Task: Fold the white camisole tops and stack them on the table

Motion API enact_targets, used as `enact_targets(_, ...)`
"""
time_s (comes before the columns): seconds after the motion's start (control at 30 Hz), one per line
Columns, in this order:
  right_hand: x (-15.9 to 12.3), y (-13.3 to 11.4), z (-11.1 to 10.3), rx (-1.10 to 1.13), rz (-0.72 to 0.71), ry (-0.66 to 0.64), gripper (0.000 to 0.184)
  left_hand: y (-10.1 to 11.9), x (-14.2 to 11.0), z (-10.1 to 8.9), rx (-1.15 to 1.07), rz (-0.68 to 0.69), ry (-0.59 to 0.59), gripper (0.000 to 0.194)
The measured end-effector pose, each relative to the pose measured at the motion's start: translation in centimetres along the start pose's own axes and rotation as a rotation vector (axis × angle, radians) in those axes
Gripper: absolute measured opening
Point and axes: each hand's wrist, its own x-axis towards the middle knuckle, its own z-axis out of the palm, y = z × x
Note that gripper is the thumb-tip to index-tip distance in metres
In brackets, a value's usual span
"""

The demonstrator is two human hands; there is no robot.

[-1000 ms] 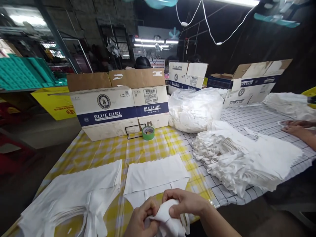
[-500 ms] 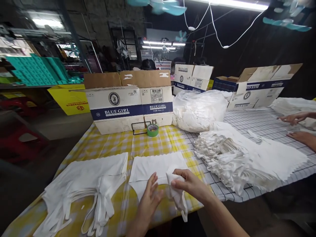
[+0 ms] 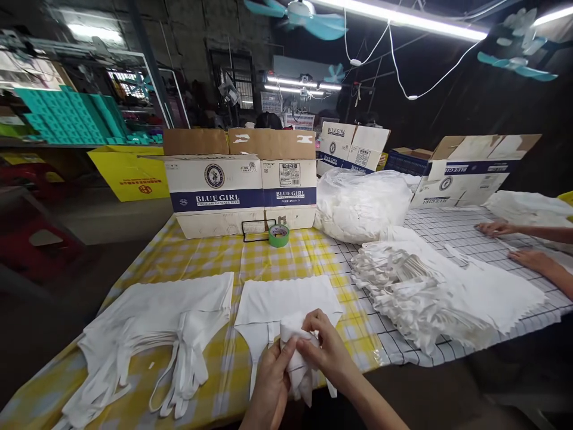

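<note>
Both my hands grip a bunched piece of white fabric [image 3: 293,327] above the front edge of the table. My left hand [image 3: 273,376] pinches its lower left side between thumb and fingers. From the right, my right hand [image 3: 324,349] holds it with thumb and fingertips closed. Just behind lies a white strappy garment [image 3: 286,294], spread flat with a wavy top edge and partly covered by my hands. To the left is a stack of similar white garments [image 3: 174,304], their straps hanging toward me.
A large heap of white garments [image 3: 430,286] and a filled plastic bag [image 3: 362,206] lie to the right. Green tape [image 3: 279,236] sits before a Blue Girl carton [image 3: 242,197]. At far right, another person's hands [image 3: 528,257] rest over the checked cloth.
My left hand has moved from open beside the fabric to gripping it. My right hand has brought the fabric leftward to meet it. The view has shifted slightly.
</note>
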Motion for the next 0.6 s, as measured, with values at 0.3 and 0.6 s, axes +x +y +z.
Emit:
enact_targets(0.3,0.4,-2.5,-2.1,0.132,0.162,-0.272,0.024,1.6,-1.0,0.5,0.079,-0.081,-0.138,0.042)
enact_targets(0.6,0.0,-1.4,-0.8,0.620,0.385,-0.086,0.022,1.2,-1.2,-3.0,0.725,0.377,0.197,0.039)
